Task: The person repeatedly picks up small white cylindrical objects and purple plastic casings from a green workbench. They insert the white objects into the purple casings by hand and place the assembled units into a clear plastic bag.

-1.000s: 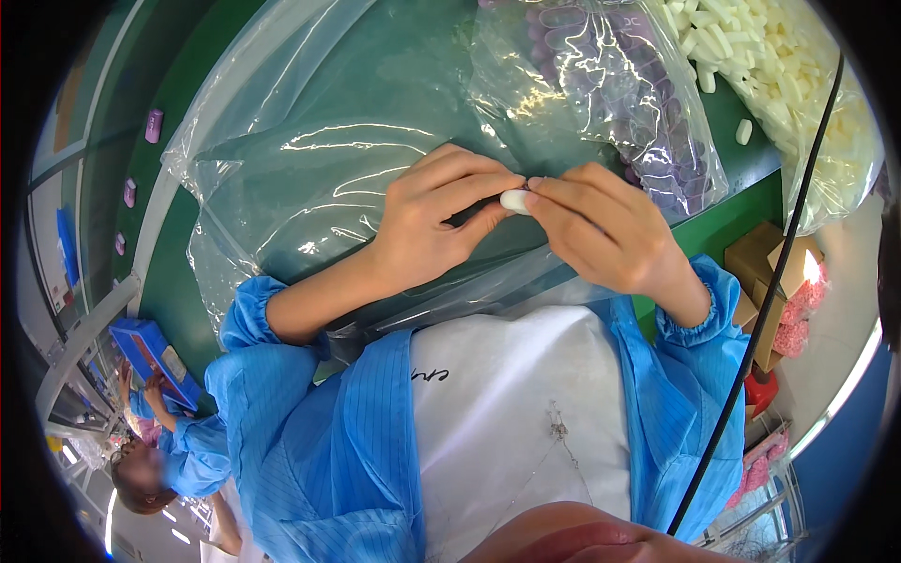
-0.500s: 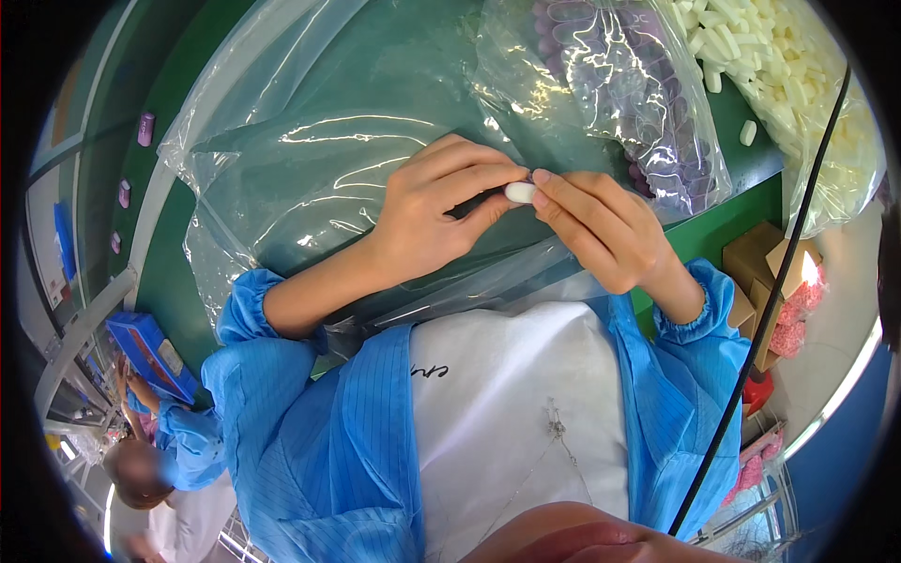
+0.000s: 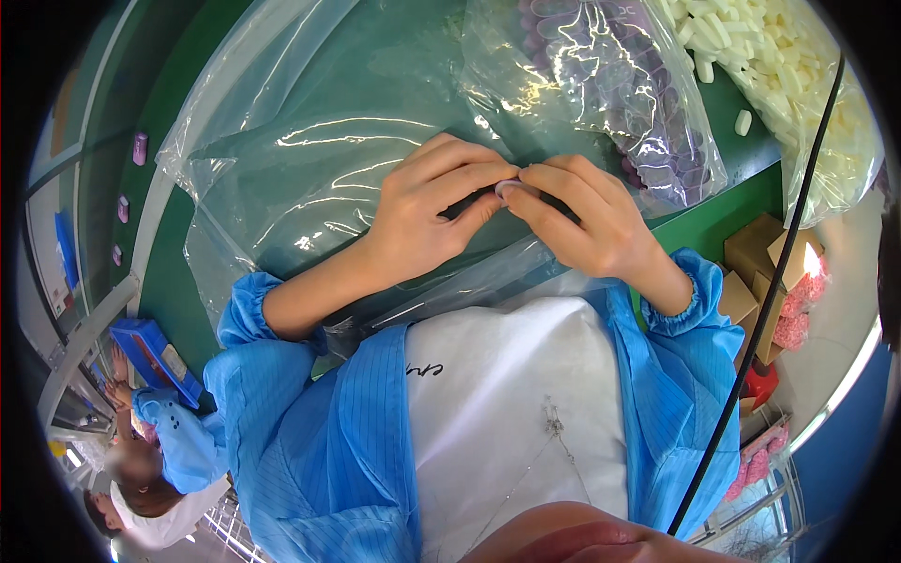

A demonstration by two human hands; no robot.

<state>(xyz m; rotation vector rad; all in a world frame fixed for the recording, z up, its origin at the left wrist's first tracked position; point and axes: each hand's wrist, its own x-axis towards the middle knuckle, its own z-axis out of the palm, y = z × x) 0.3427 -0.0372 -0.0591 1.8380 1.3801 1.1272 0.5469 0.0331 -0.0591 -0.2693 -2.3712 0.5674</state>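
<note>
My left hand [image 3: 427,202] and my right hand [image 3: 587,216] meet fingertip to fingertip above a clear plastic sheet. Pinched between them is a small pale piece [image 3: 504,188], mostly covered by the fingers, so its full shape cannot be made out. Both hands are closed on it, thumbs on the near side and forefingers on the far side. Just beyond my right hand lies a clear bag [image 3: 699,183] holding many purple rounded pieces [image 3: 619,98].
At the far right, a clear bag holds a heap of cream-white oblong pieces [image 3: 751,42]; a loose white piece [image 3: 743,123] lies beside it. Cardboard boxes [image 3: 751,249] stand at right. Purple pieces [image 3: 140,148] and a blue box [image 3: 155,361] are at left, near a co-worker [image 3: 178,432].
My right hand has moved slightly left, closing over the white piece, which showed plainly before and is now mostly hidden. My left hand has barely moved. The co-worker at left has shifted.
</note>
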